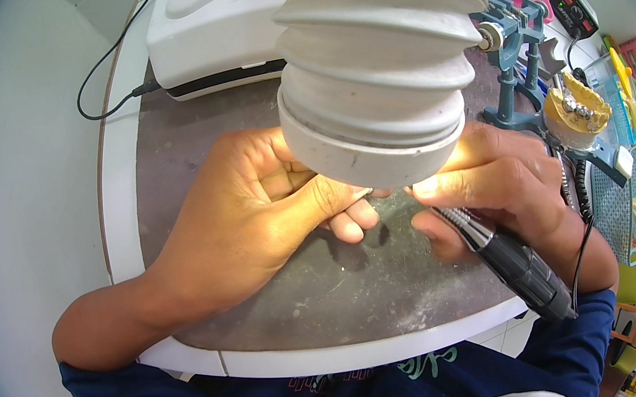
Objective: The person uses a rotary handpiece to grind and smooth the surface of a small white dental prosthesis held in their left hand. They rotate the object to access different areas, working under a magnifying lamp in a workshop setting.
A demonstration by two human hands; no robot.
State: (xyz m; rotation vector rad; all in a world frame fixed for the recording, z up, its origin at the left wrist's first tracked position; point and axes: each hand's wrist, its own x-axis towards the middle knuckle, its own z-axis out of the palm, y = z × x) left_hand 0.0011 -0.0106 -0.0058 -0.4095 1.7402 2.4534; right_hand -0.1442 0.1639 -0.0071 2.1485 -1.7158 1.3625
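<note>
Handpiece (512, 260) is in your right hand (496, 180) above the tabletop (310, 310), long axis slanting from the working end at upper left, down to the black rear end at lower right by your forearm. Your left hand (255, 216) is just left of that working end, gap between, both hands partly under the hose (380, 66). Right thumb and fingers grasp the handpiece's front firmly; left thumb reaches toward curled fingers, but can't tell whether they pinch anything.
</note>
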